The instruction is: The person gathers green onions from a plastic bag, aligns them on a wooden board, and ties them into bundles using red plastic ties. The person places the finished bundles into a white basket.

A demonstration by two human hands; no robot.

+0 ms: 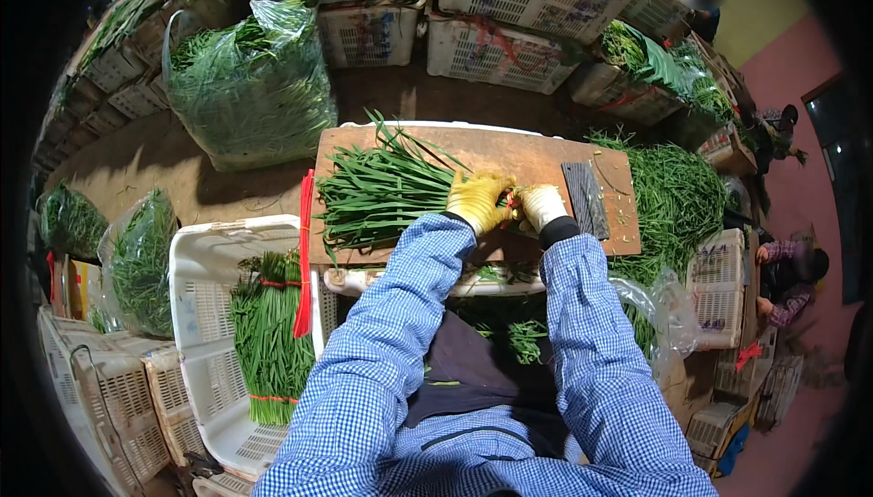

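Observation:
A loose bunch of green Chinese chives lies across a wooden board, leaf ends to the left. My left hand, in a yellow glove, grips the bunch near its stem end. Close beside it, my right hand, in a pale glove with a dark cuff, holds a red tie at the stems. The fingers hide how far the tie goes round. Just right of my right hand a dark ridged block rests on the board. More red ties hang over the board's left edge.
A white plastic crate at left holds chives tied with red bands. Loose chives are heaped right of the board. A big clear bag of chives stands behind at left. Stacked crates line the back. Other people work at far right.

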